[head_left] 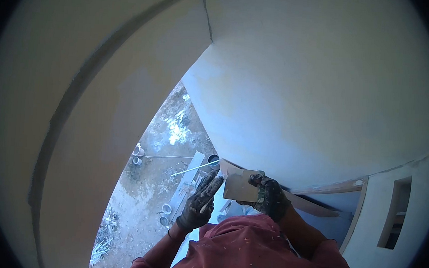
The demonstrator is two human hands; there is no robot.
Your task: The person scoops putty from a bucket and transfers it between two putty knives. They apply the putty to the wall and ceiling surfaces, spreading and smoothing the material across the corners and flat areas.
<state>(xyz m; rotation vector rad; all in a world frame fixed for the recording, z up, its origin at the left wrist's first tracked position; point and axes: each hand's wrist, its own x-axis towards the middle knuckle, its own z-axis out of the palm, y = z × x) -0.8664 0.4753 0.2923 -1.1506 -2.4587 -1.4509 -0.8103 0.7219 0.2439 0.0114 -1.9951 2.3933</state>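
Dark, stained gloves cover both hands. My right hand [270,195] grips the right edge of a flat, light brown rectangular board [240,184], its fingers closed on it. Just left of the board, my left hand [201,200] is raised with its fingers pointing up; a long dark, smeared shape lies along them, and whether it is a held tool or the gloved fingers I cannot tell. A small gap shows between this hand and the board.
A smooth pale wall [316,101] spans the upper right, and a curved plastered surface [112,107] the left. Far below on the ground are buckets [138,151] and a long plank [186,182]. A wall niche [395,211] is at the right.
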